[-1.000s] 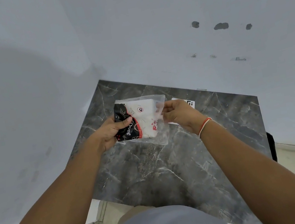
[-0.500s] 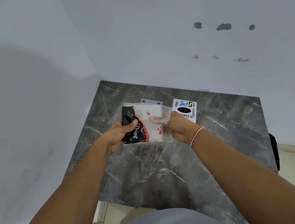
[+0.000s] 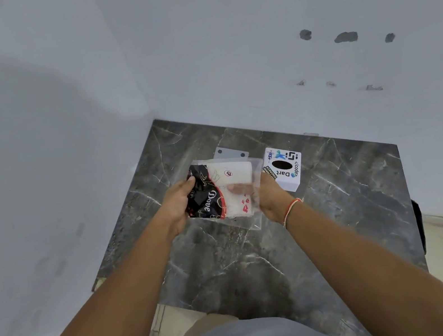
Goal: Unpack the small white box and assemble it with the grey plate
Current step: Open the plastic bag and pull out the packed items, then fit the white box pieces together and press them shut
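Both hands hold a clear plastic bag above the dark marble table. Inside the bag is a flat white box with a black and red printed part. My left hand grips the bag's left edge over the black print. My right hand has fingers inside the bag's right opening, resting on the white box. Behind the bag lies the grey plate with two dark holes, mostly hidden. A small white box with stickers and a dark oval hole stands on the table to the right.
The table sits in a corner with white walls at the left and back. Its front edge is near my body; tiled floor shows at the right and below. A dark object hangs at the table's right edge.
My right hand has slid from the bag's outer edge into its opening, onto the white box. The bag has come a little lower, uncovering the grey plate and the stickered box.
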